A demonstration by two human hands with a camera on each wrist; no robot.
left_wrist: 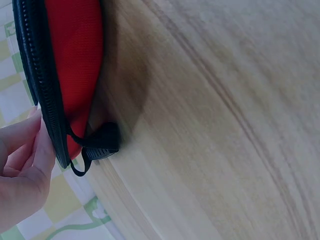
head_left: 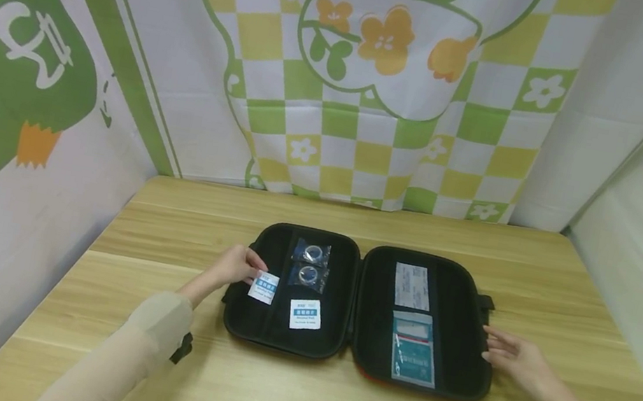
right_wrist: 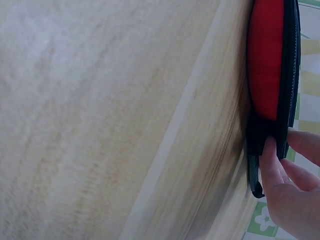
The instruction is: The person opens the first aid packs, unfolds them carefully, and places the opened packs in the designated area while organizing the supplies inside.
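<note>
An unfolded black-lined zippered first-aid case (head_left: 329,347) lies on the wooden table, its red outside (left_wrist: 75,55) showing in the wrist views. At the left half, my left hand (head_left: 235,264) pinches a small white-and-blue alcohol pad packet (head_left: 263,288) by its upper corner, over the black lining. A second alcohol pad packet (head_left: 305,314) lies flat to its right, below two clear-wrapped rolls (head_left: 312,254). My right hand (head_left: 514,360) grips the right rim of the case, thumb on the inner side and fingers on the outer side beside the buckle strap (right_wrist: 255,175).
In the case's right half, a white printed packet (head_left: 412,287) and a green packet in clear wrap (head_left: 414,349) sit beside a dark strap. The wooden table (head_left: 263,396) extends around the case. Patterned cloth (head_left: 340,126) hangs along the table's back edge.
</note>
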